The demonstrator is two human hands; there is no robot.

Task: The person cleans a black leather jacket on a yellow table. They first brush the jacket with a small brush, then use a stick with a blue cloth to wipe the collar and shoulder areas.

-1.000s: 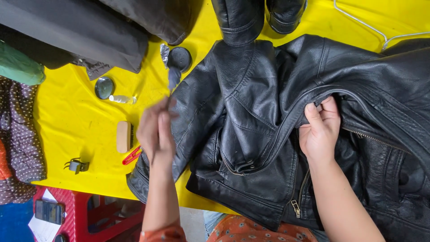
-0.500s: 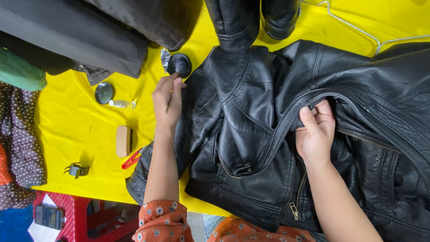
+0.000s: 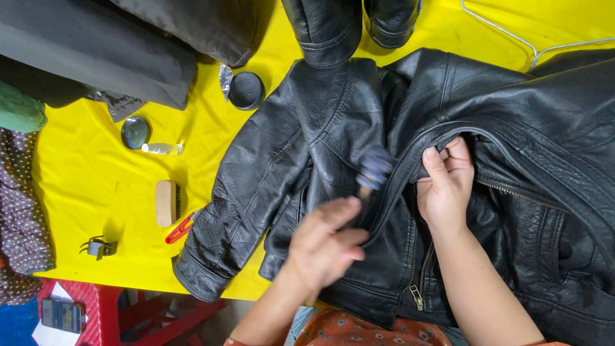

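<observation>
Closest to me, the left hand (image 3: pixel 323 240) is blurry, and its fingers are closed around a small brush (image 3: pixel 371 172). The brush's dark fuzzy tip sits on the front of a black leather jacket (image 3: pixel 333 122), just beside the zipper (image 3: pixel 419 256). The right hand (image 3: pixel 445 186) is next to it, and its fingers pinch the jacket's edge by the zipper and lift it a little.

The jacket lies spread out on a table (image 3: pixel 115 211) with a yellow cover. One sleeve (image 3: pixel 221 224) hangs toward the near edge.

To the left of the sleeve there is a red clip (image 3: pixel 179 229), a small wooden brush (image 3: pixel 166 202) and a little dark metal clip (image 3: pixel 97 247). Farther back lie a tiny clear bottle (image 3: pixel 160 148) and a round lid (image 3: pixel 135 132). Past them is a round black tin (image 3: pixel 246 90), open, close to the jacket's shoulder.

At the far edge stand two black boots (image 3: pixel 327 29), and a wire hanger (image 3: pixel 532 48) lies to the right. Dark clothes (image 3: pixel 109 45) are piled in the far left corner. Down low on the left, a red stool (image 3: pixel 134 314) stands under the table's edge.
</observation>
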